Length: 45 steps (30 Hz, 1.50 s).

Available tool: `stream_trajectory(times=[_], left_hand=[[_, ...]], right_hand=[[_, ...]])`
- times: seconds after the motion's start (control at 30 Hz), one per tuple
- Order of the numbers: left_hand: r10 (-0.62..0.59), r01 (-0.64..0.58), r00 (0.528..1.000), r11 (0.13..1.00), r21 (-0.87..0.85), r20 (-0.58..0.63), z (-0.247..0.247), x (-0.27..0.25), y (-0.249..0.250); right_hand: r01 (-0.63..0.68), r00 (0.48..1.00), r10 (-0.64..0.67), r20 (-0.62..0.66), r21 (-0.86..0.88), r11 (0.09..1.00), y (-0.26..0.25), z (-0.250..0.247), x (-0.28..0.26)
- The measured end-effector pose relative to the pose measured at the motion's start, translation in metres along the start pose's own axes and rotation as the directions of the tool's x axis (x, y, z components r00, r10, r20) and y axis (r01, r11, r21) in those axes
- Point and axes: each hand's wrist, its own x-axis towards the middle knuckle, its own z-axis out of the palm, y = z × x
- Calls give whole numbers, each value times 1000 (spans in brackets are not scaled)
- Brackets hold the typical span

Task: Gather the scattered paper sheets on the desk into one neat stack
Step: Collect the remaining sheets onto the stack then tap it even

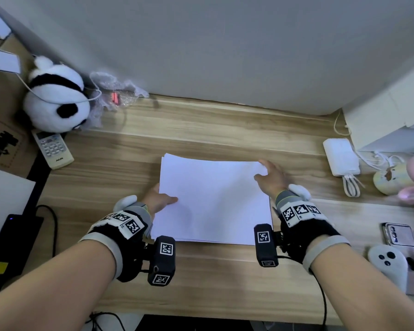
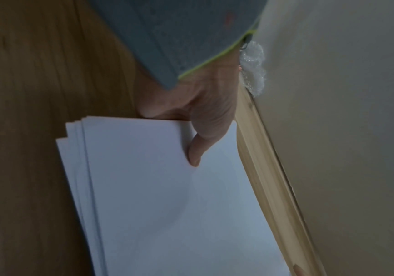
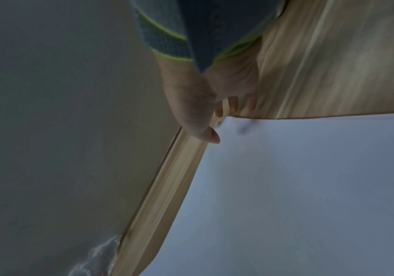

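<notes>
On the left wrist view, paper sheets point(image 2: 162, 196) fan unevenly (elsewhere flush).

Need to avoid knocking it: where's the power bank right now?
In the head view, the white power bank lies on the desk's right side, just beyond the right hand, beside the white cabinet.

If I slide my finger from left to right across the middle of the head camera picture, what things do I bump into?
Panda plush → remote control → left hand → paper stack → right hand → white power bank.
</notes>
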Motion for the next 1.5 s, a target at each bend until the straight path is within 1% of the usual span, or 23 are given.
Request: stream_trajectory(times=[0.13,0.23,0.33,0.4,0.5,0.57,0.6,0.67,0.73,0.8,0.9,0.97,1.03,1.07,1.1,1.13,1.2,1.23,1.27,1.3,1.4,1.43,1.5], left_hand=[[10,-10,1000,1000,-20,-15,0,5,3],[7,-8,1000,999,-51,-19,1,7,4],[18,-20,998,999,-36,-52,5,10,2],[32,-34,997,999,-24,-72,7,11,1],[52,-53,994,999,-5,-93,9,10,-1],[64,-66,993,998,-15,-101,11,10,-2],[69,-72,992,997,-29,-103,11,10,-2],[60,-68,992,995,-73,-110,11,11,-1],[46,-62,992,989,-137,-117,11,12,0],[46,-74,989,976,-202,-140,12,11,0],[38,-88,985,949,-302,-166,12,11,2],[29,-87,985,933,-348,-168,14,9,4],[26,-79,990,921,-381,-141,17,6,5],[33,-76,993,911,-404,-112,19,5,4],[46,-74,996,899,-431,-75,20,2,5],[67,-75,997,888,-455,-33,22,-2,5],[113,-73,991,900,-431,69,25,-12,8],[122,-70,986,922,-380,113,26,-16,9],[121,-68,982,942,-330,145,26,-19,9],[114,-65,980,956,-285,160,26,-21,9],[126,-89,982,966,-243,141,21,-22,12],[146,-119,984,964,-239,99,20,-23,15],[210,-214,977,954,-212,-43,18,-25,24]], right_hand=[[-5,1000,9,26,-120,993,-2,-2,6],[-10,1000,12,11,-132,991,-3,-3,6],[-18,1000,16,-17,-140,990,-2,-2,3],[-9,999,6,-33,-94,996,0,-1,2],[-9,999,7,-38,-74,997,2,-2,-2],[-33,997,36,-66,43,999,6,-1,-3],[-38,993,55,-102,160,986,10,0,-4],[-53,975,139,-176,420,906,16,2,-10],[-75,955,220,-198,556,827,24,1,-24],[-121,942,295,-160,658,743,35,0,-42],[-215,924,378,-59,738,640,50,11,-61],[-231,936,353,-6,745,626,50,18,-69],[-246,957,271,103,784,571,40,21,-77],[-258,963,202,177,816,517,32,21,-81],[-272,962,127,241,855,442,25,21,-83],[-280,959,67,274,891,356,17,20,-85],[-280,960,49,275,942,187,5,17,-85],[-267,963,65,260,955,132,0,13,-85],[-251,967,72,244,962,104,-4,8,-85],[-226,974,60,220,968,106,-7,2,-84],[-132,991,35,128,973,190,-17,-19,-84],[-94,996,32,89,972,214,-21,-26,-86],[-13,1000,-6,15,968,250,-31,-41,-91]])
